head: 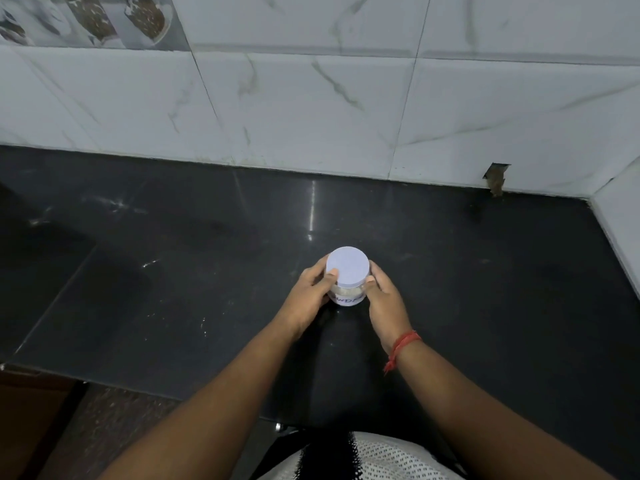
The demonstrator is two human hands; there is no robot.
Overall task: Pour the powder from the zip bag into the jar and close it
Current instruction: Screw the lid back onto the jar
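A small clear jar point(348, 295) stands upright on the black counter point(207, 271), with whitish powder showing through its wall and a handwritten label low on its front. A pale lilac round lid point(348, 265) sits on top of it. My left hand point(310, 294) grips the jar's left side, thumb resting on the lid's rim. My right hand point(382, 296) holds the right side, a red thread tied around its wrist. No zip bag is in view.
White marble-look wall tiles point(311, 98) rise behind the counter, and a tiled wall point(620, 220) closes the right end. The counter's front edge point(104, 379) runs along the lower left, with the floor below it.
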